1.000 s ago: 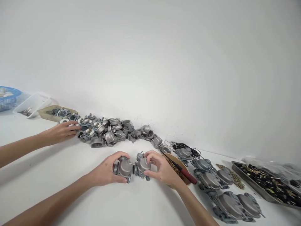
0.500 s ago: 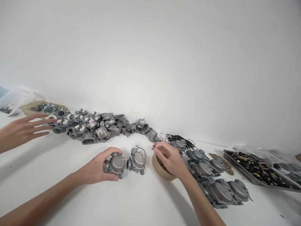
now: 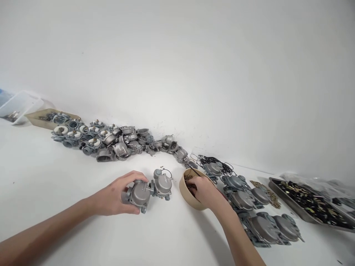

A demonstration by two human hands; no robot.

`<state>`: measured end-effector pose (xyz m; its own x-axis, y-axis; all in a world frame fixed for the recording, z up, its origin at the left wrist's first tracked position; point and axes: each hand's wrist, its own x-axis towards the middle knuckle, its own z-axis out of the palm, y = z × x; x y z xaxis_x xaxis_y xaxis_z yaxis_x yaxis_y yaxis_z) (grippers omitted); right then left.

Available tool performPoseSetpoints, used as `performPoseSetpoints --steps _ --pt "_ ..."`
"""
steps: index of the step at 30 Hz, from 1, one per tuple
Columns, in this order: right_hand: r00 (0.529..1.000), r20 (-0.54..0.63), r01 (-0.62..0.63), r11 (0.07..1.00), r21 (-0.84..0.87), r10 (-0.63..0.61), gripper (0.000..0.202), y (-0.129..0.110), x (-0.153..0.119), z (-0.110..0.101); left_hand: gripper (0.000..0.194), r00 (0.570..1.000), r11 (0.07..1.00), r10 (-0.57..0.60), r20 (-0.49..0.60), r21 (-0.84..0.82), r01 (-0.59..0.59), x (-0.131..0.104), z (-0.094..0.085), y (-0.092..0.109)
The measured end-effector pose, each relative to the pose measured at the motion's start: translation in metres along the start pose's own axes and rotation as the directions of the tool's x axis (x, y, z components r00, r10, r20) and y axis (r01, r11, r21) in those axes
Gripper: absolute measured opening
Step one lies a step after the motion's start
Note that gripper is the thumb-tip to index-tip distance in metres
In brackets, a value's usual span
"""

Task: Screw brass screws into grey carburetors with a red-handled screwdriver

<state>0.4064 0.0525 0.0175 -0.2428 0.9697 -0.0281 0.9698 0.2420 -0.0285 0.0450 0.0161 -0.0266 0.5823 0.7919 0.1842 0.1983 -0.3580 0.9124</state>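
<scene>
My left hand (image 3: 113,194) is wrapped round the left side of a grey metal carburetor (image 3: 140,193) on the white table. Right beside it stands a second carburetor (image 3: 163,184), with a thin black ring (image 3: 167,170) behind it. My right hand (image 3: 203,190) reaches into a cream round bowl (image 3: 191,202) of small brass-coloured screws (image 3: 189,177). Its fingertips are down among the screws and partly hidden, so what they pinch cannot be made out. A dark thin rod, perhaps a screwdriver (image 3: 194,170), slants past the bowl's far side by this hand.
Along the wall lie bodies with white floats (image 3: 74,134) and a heap of metal bowls (image 3: 121,149). A yellowish tray (image 3: 41,119) and a clear bin (image 3: 26,111) sit far left. Right are more carburetors (image 3: 263,227), black rings (image 3: 212,162) and a metal tray (image 3: 302,214) of dark parts.
My right hand has lowered from above the bowl's rim into the screws. Another person's hand at the left has left the view. My left hand stays on the carburetor, which has turned slightly.
</scene>
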Motion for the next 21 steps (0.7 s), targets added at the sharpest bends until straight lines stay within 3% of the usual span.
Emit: performPoseSetpoints --steps 7,14,18,21 --pt "0.999 -0.042 -0.021 1.0 0.008 0.022 0.036 0.001 0.003 -0.001 0.066 0.999 1.0 0.019 0.044 0.006 -0.02 -0.002 -0.002 0.007" --pt "0.981 -0.187 -0.033 0.991 0.127 0.056 0.029 0.003 0.0 -0.012 0.078 0.998 0.997 0.032 0.051 0.075 -0.036 -0.003 -0.008 0.001" --pt "0.949 -0.294 -0.041 0.969 0.245 0.114 0.021 0.001 -0.006 -0.024 0.083 0.982 0.973 0.176 -0.072 0.164 -0.162 -0.003 -0.012 -0.001" --pt "0.933 -0.34 0.048 0.89 0.453 0.122 0.026 -0.02 -0.016 -0.029 0.058 0.889 0.899 0.398 -0.225 0.291 -0.328 -0.004 -0.008 0.007"
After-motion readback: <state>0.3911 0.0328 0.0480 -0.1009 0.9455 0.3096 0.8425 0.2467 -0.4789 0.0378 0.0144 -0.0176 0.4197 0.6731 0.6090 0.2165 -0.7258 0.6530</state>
